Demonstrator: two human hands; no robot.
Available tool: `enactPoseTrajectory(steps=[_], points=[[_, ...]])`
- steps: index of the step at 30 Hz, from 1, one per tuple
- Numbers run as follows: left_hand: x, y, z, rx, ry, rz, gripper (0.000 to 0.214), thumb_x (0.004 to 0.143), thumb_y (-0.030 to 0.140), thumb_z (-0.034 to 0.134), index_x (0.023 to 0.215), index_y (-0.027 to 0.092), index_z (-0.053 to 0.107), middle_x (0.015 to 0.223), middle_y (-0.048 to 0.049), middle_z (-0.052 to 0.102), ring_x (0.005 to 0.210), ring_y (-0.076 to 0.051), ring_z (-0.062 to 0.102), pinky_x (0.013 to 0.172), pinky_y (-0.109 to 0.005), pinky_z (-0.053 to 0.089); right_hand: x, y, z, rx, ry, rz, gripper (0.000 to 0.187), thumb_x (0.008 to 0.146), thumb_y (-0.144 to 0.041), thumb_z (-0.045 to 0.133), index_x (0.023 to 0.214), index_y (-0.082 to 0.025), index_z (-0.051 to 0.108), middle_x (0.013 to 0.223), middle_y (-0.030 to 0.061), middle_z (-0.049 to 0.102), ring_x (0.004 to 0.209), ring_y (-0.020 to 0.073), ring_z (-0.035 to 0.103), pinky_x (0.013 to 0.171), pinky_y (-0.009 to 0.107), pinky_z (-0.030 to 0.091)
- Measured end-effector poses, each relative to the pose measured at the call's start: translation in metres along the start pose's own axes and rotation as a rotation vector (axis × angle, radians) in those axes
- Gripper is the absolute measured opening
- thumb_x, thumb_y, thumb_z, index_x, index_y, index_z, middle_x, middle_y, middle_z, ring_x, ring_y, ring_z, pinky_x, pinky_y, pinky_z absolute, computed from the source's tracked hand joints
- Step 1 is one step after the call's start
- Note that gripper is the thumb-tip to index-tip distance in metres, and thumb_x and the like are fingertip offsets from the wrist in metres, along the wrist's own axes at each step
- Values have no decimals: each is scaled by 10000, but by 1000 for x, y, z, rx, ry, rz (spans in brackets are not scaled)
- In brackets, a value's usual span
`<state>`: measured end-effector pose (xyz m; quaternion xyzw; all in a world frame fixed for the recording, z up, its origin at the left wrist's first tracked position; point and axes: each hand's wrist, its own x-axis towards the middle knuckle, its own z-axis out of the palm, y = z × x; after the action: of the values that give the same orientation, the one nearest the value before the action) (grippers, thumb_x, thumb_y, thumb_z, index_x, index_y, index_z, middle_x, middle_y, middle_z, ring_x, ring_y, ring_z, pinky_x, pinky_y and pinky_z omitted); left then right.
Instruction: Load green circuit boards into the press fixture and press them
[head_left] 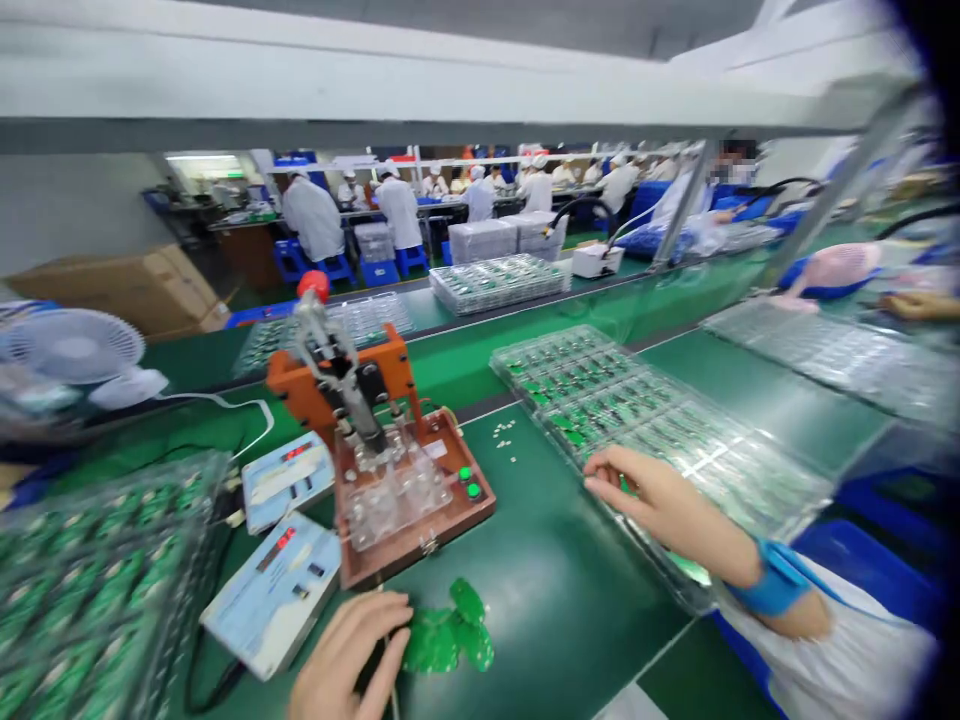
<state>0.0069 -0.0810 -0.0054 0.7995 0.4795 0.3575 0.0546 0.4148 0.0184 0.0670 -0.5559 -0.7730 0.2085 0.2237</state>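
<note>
Right hand [660,498], fingers open, reaching into clear plastic tray [757,480]; left hand [352,655], fingers curled, touching round green boards [450,635] below orange press [375,450]. Best picked gently, one at once.

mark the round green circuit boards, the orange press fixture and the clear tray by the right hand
round green circuit boards [450,632], head view, middle of the pile
orange press fixture [393,362], head view, orange top plate
clear plastic tray of green boards [757,470], head view, bare near section

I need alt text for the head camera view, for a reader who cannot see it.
The left hand rests on round green circuit boards before an orange test fixture, while the right hand reaches into a clear tray.
</note>
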Motion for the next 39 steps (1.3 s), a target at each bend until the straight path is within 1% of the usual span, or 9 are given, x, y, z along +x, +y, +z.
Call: enactPoseTrajectory(steps=[3,7,13,18,22,26,31,34,39], points=[[-3,6,-9,4,-143,-64,120,988,311,671,1078,294,749,1134,-12,778,1089,-182,737,938,-261,636,-11,-39,34,161,-259,-203,204,1061,-441,547,1094,-291,682,1059,42,743,961,231,694,840,349,541],[0,17,-11,-17,-335,-131,191,1005,279,630,1159,304,740,1240,-28,759,1195,-230,691,1003,-402,634,-7,-63,84,250,-516,-337,196,1020,-323,658,1203,-267,697,1311,63,726,1243,275,643,1055,422,522],[9,20,-13,-33,-549,-155,537,754,0,544,1183,266,728,1454,-33,660,1360,-274,601,1135,-513,549,20,-64,111,302,-630,-372,408,846,-225,848,1235,-253,727,1511,85,627,1399,314,548,1172,509,460],[16,17,-11,-78,-595,-189,495,741,5,566,1131,257,738,1404,-40,697,1346,-283,609,1127,-505,548,30,-63,118,315,-625,-423,339,847,-193,833,1172,-255,756,1405,66,705,1294,306,594,1101,498,503],[14,18,-11,-96,-559,-180,392,815,49,630,1119,264,749,1362,-47,718,1302,-284,641,1116,-508,551,30,-64,120,317,-613,-436,291,862,-184,817,1138,-249,752,1335,62,738,1229,289,626,1058,474,525],[17,21,-29,-175,-398,-192,242,886,145,697,1089,267,751,1347,-65,712,1243,-254,677,1071,-430,579,31,-67,102,413,-580,-451,226,919,-287,771,1138,-258,724,1326,62,724,1247,259,642,1093,444,511],[47,4,-53,-86,-77,-254,173,960,264,674,1121,258,737,1335,-94,707,1250,-275,661,1094,-512,543,63,-82,82,348,-280,-541,210,973,-316,695,1178,-270,687,1359,72,689,1300,254,611,1111,441,498],[72,-13,-47,-31,-40,-240,160,939,252,690,1091,233,739,1288,-91,726,1262,-292,641,1117,-551,512,95,-93,92,239,-167,-623,203,944,-265,695,1146,-249,695,1258,87,720,1225,269,640,1062,462,529],[92,-26,-29,-19,-57,-207,167,909,205,685,1068,212,737,1250,-80,736,1228,-270,655,1093,-496,538,123,-95,117,198,-122,-667,279,871,-240,747,1145,-219,703,1265,122,716,1219,309,637,1084,529,501]])
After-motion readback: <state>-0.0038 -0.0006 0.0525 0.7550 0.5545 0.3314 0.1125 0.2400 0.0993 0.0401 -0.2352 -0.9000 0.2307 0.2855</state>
